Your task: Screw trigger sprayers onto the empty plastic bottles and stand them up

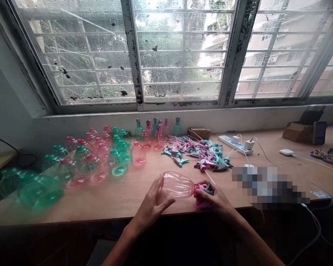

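Note:
A clear pink spray bottle (178, 184) lies sideways in the air over the table's front edge, its base to the left. My left hand (155, 201) is wrapped round the base end of it. At the neck, my right hand (215, 197) grips a pink and dark grey trigger sprayer head (208, 188), which sits against the bottle's mouth. Whether it is screwed tight I cannot tell. Just beyond my hands lies a heap of loose trigger sprayer heads (194, 149) in pink, teal and grey.
Several open green and pink bottles (91, 168) stand on the left of the wooden table (133, 197). Bottles with sprayer heads (158, 136) stand by the wall. To the right are a power strip (233, 144), cables, a cardboard box (298, 131) and a blurred-out patch.

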`<act>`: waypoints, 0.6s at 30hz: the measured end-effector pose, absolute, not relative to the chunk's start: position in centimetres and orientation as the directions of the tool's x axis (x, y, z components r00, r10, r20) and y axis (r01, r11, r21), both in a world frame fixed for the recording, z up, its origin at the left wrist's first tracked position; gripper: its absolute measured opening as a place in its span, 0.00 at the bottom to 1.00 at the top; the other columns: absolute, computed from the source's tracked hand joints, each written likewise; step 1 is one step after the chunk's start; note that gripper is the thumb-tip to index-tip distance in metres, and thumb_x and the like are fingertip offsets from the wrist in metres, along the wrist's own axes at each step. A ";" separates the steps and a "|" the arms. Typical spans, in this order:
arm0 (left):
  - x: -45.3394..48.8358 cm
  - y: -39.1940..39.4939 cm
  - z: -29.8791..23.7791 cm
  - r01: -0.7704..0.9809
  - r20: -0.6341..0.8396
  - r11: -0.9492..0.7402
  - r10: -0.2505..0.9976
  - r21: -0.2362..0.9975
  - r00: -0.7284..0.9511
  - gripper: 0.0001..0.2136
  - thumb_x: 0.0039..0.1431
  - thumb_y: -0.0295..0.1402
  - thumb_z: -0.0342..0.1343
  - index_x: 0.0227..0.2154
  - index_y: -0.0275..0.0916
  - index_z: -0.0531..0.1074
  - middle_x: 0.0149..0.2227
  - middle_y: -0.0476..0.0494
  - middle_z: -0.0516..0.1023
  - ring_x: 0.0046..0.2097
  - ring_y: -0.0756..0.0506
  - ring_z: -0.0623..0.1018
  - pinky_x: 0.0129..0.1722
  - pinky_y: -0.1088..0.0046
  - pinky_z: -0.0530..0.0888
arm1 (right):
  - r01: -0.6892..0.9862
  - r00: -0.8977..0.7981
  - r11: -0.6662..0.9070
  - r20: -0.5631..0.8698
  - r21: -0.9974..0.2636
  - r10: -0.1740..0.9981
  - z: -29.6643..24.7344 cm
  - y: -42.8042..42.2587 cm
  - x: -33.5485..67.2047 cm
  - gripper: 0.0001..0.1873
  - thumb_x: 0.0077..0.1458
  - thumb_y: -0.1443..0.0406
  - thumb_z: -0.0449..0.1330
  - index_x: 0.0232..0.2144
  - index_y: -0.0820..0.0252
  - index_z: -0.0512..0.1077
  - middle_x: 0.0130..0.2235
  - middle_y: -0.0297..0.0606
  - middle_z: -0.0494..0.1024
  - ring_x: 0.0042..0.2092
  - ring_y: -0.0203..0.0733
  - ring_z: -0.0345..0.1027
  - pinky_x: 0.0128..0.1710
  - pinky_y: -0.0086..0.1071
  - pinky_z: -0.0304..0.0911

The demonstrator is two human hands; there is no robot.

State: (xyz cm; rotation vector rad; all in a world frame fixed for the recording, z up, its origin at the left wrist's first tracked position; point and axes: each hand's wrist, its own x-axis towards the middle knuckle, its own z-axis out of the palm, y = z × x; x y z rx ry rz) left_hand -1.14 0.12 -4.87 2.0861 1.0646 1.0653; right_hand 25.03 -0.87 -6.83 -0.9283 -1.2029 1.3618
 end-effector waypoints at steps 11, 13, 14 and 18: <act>-1.3 0.3 -5.1 0.390 0.364 -0.505 0.850 0.770 0.380 0.31 0.65 0.42 0.55 0.67 0.46 0.52 0.66 0.38 0.63 0.67 0.36 0.62 0.66 0.55 0.59 | -0.154 -0.163 0.081 0.106 -0.985 0.981 -6.6 -0.8 24.9 0.22 0.47 0.52 0.72 0.37 0.60 0.71 0.28 0.35 0.80 0.27 0.40 0.73 0.28 0.33 0.71; -1.3 0.3 -5.0 0.403 0.379 -0.525 0.840 0.750 0.388 0.31 0.66 0.42 0.55 0.68 0.47 0.51 0.67 0.40 0.60 0.68 0.36 0.59 0.67 0.56 0.57 | -0.157 -0.160 0.080 0.105 -0.984 0.981 -6.7 -0.8 24.9 0.22 0.48 0.52 0.72 0.36 0.60 0.72 0.28 0.35 0.80 0.27 0.40 0.73 0.28 0.34 0.71; -1.3 0.3 -5.1 0.407 0.394 -0.541 0.831 0.736 0.393 0.31 0.66 0.41 0.55 0.68 0.49 0.50 0.68 0.42 0.58 0.69 0.37 0.57 0.68 0.56 0.55 | -0.166 -0.160 0.073 0.100 -0.983 0.982 -6.8 -0.8 24.9 0.22 0.48 0.53 0.72 0.37 0.60 0.72 0.29 0.35 0.81 0.28 0.40 0.74 0.29 0.34 0.71; -1.2 0.3 -5.4 0.392 0.447 -0.595 0.796 0.702 0.407 0.30 0.68 0.37 0.52 0.68 0.55 0.46 0.70 0.47 0.54 0.70 0.39 0.56 0.68 0.57 0.53 | -0.205 -0.161 0.049 0.083 -0.977 0.983 -7.1 -0.7 25.1 0.20 0.51 0.54 0.71 0.37 0.60 0.71 0.30 0.36 0.80 0.29 0.40 0.74 0.30 0.35 0.73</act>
